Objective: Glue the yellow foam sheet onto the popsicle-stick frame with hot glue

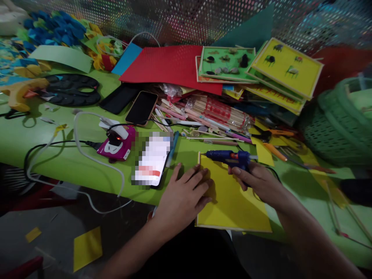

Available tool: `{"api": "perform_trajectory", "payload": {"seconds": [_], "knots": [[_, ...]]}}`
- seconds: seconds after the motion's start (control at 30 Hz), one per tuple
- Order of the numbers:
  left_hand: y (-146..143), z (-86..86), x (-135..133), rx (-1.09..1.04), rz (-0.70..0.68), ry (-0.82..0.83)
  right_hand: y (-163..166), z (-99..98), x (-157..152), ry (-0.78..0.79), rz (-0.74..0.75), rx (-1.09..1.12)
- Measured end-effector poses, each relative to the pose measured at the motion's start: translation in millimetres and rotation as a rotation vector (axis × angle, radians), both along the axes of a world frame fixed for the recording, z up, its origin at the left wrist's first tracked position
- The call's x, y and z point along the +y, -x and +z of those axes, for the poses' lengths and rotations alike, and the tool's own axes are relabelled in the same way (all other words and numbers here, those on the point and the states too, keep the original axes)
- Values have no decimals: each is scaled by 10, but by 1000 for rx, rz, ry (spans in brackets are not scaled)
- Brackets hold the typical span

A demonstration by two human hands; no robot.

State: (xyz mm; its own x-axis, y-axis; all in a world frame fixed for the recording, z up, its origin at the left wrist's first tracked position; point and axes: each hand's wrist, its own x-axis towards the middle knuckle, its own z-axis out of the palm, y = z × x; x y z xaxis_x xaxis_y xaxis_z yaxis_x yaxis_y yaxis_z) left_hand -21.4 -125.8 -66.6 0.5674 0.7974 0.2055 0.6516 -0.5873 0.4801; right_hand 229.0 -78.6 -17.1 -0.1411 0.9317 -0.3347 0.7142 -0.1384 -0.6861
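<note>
- Your right hand (258, 180) is holding the blue glue gun (232, 157), with its fingers clamped on the handle and the nozzle pointing left, over the top left corner of the yellow board (232, 201).
- Your left hand (184, 195) is lying flat on the left edge of this board, with the fingers apart and gripping nothing, so it is pressing the board on the green surface (58, 162).
- The board is sitting at the near edge of the surface, right in front of you. A thin wooden strip seems to be running along its left and bottom edges, so the frame appears already glued on.
- Its yellow face is showing no pieces at all, while the finished boards (286, 66) at the back are carrying small figures; by my judgement the decorating part is still waiting.
- The bundle of sticks (216, 112) is lying just behind the glue gun, near your work.
</note>
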Motion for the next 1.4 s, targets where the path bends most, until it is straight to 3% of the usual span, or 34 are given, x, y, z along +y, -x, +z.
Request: {"api": "perform_trajectory", "payload": {"seconds": [1.2,1.4], "knots": [[-4,-12,-2,-8,12,-15,-73,33,-29,-52,20,-130],[-5,-20,0,-19,9,-24,49,57,-9,-52,26,-107]]}}
